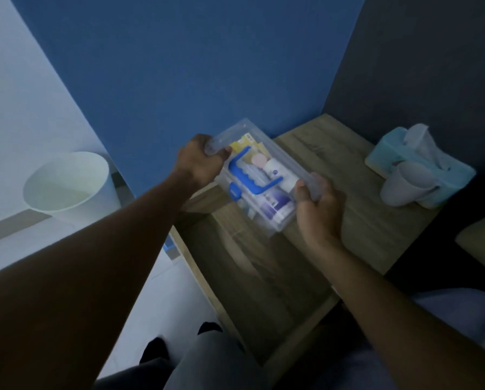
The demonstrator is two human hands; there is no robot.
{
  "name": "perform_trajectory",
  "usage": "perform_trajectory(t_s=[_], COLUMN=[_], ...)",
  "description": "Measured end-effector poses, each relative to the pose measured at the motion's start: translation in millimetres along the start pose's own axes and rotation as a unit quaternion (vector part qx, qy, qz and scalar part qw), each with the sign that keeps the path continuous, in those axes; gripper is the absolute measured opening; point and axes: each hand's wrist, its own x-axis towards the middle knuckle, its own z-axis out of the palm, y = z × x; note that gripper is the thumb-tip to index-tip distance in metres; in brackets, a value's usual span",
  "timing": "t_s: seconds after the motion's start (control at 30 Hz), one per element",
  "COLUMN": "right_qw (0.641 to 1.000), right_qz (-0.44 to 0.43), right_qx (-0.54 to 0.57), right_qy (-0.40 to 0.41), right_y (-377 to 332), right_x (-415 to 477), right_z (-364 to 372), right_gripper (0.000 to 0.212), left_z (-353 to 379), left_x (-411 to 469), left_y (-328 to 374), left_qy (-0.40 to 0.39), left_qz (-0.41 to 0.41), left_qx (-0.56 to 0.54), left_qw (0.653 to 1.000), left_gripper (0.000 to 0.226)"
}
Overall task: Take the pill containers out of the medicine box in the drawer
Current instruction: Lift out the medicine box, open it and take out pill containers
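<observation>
Item: clear rigid plastic medicine box point(259, 175) with a snap lid and blue carry handle point(254, 175), held in the air above the open wooden drawer point(252, 266) and at the near left edge of the wood-grain counter point(356, 198).

Grip: left hand point(200, 161) wrapped over the far left end, fingers point(217, 149) curled tight on the rim; right hand point(318, 204) closed on the near right end, thumb on top, the other fingers hidden beneath.

Handling, judged: light, stiff shell, smooth and likely slippery; loose contents would shift if tilted. Best held at both short ends, as here, or by the handle. Lid appeared closed; its blue latch point(235, 190) would need releasing first.

Contents, seen through the lid: white cylindrical pill containers point(275, 170), one with a purple label point(273, 205); yellow packets point(249, 143) at the far end. Blurred; count uncertain.

Nearby: teal tissue box point(421, 164) and grey plastic cup point(404, 187), far right; white waste bin point(66, 181), left.
</observation>
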Motion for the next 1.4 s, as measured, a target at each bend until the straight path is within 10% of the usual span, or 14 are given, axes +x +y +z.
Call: perform_trajectory(t_s=[0.43,0.73,1.0,1.4], right_qw=[0.992,0.991,0.9,0.87], right_qz=[0.12,0.01,-0.23,-0.236], right_qx=[0.029,-0.131,-0.359,-0.424], right_qy=[0.038,0.016,-0.091,-0.085], right_y=[27.1,27.5,23.9,25.5], right_x=[95.1,95.3,81.8,79.4], right_z=[18.8,15.4,16.8,14.3], right_gripper=[0.046,0.067,0.092,0.105], left_z=[72.8,90.6,113.7,105.8], left_x=[97.7,91.7,35.0,26.5], left_y=[-5.8,-18.3,-20.0,-23.5], left_qy=[-0.061,-0.067,-0.065,0.011], left_qz=[0.032,0.005,-0.129,-0.09], left_qx=[-0.006,-0.057,-0.171,-0.122], left_qw=[0.998,0.996,0.975,0.988], left_gripper=[0.055,0.07,0.051,0.015])
